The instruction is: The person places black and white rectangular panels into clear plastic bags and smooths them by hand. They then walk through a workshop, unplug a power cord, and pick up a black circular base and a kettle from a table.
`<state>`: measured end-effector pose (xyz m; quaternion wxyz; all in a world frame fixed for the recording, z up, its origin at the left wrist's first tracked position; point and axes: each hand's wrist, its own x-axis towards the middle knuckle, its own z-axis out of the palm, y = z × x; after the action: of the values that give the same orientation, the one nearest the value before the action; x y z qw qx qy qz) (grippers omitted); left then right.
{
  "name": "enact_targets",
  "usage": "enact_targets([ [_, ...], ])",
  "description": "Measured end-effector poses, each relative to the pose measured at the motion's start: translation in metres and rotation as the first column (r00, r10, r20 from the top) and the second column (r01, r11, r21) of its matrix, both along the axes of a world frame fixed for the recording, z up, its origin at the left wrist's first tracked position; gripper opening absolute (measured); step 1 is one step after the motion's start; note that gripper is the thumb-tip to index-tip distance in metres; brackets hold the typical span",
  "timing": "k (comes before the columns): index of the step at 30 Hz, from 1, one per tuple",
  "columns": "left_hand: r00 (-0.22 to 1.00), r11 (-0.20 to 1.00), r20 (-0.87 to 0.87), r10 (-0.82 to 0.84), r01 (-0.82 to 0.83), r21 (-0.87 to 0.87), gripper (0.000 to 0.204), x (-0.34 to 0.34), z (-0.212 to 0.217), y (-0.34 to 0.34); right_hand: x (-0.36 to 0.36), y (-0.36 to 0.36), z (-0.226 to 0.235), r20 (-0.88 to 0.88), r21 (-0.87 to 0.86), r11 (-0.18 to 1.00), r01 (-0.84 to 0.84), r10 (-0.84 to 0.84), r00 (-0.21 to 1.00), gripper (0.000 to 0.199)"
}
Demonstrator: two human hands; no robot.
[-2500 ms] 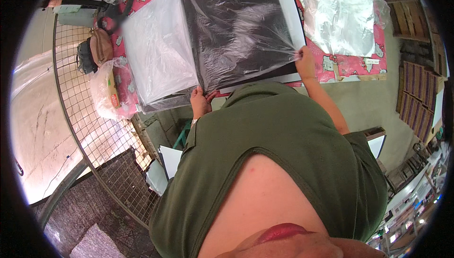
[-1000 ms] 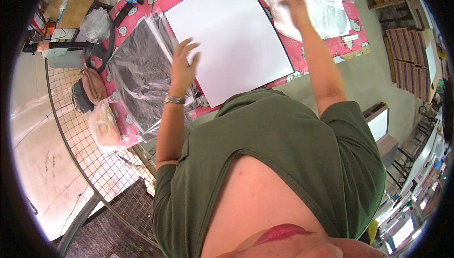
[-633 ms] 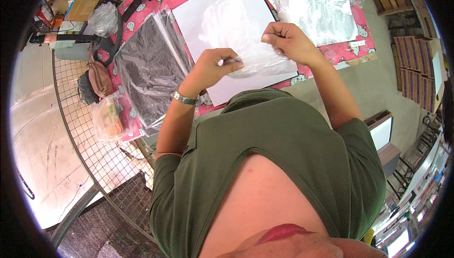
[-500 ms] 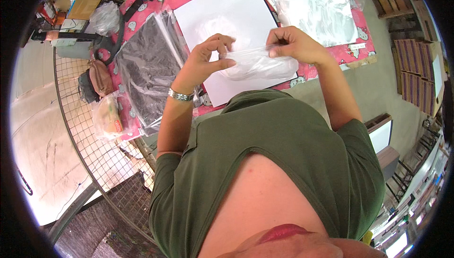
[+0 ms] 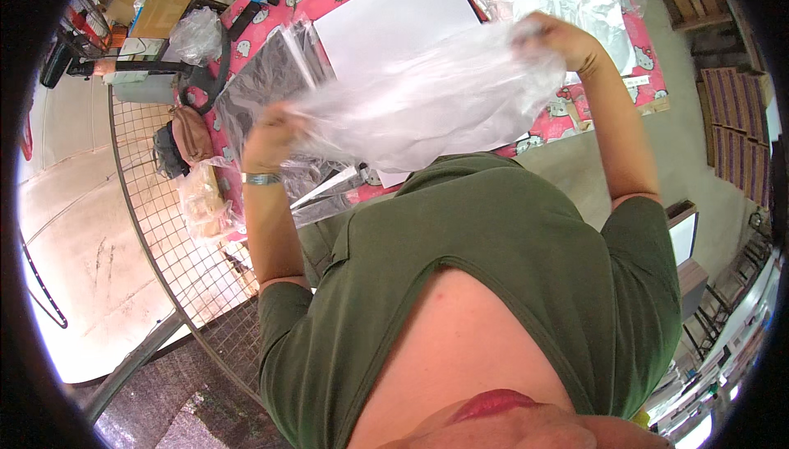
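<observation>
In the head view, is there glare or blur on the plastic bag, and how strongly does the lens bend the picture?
Head view: the clear plastic bag, stretched between the left hand and the right hand, shows soft white glare and hides part of the white sheet; the bag looks slightly smeared; the wire mesh panel curves strongly near the dark circular rim.

Green short-sleeved shirt [image 5: 493, 260], silver bracelet on left wrist [image 5: 261, 178], bare forearms

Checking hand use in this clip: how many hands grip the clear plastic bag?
2. The left hand grips the clear plastic bag at its left end; the right hand grips its right end above the white board.
</observation>
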<state>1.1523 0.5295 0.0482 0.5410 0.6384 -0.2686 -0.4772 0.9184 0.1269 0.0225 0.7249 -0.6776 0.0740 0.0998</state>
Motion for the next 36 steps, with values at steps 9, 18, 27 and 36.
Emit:
enact_targets([
  [9,0.98,0.987,-0.165,0.11,-0.127,-0.096,0.024,0.024,-0.024,0.0,0.064,-0.052,-0.03,0.162,0.672,0.728,0.137,-0.325,0.932,0.026],
  [18,0.951,0.95,-0.182,-0.25,0.278,0.144,0.036,0.041,-0.039,-0.036,0.122,-0.071,-0.017,0.24,0.701,0.697,0.148,-0.426,0.872,0.035],
  [27,0.596,0.562,-0.159,0.787,-0.799,-0.212,0.035,0.087,-0.083,-0.036,0.147,-0.072,-0.035,-0.109,-0.351,0.894,-0.278,0.256,0.961,0.042],
  [36,0.887,0.886,-0.099,0.452,-0.432,0.169,0.038,0.085,-0.112,-0.042,0.176,-0.087,-0.102,0.12,-0.183,0.983,0.007,0.016,0.993,0.029],
])
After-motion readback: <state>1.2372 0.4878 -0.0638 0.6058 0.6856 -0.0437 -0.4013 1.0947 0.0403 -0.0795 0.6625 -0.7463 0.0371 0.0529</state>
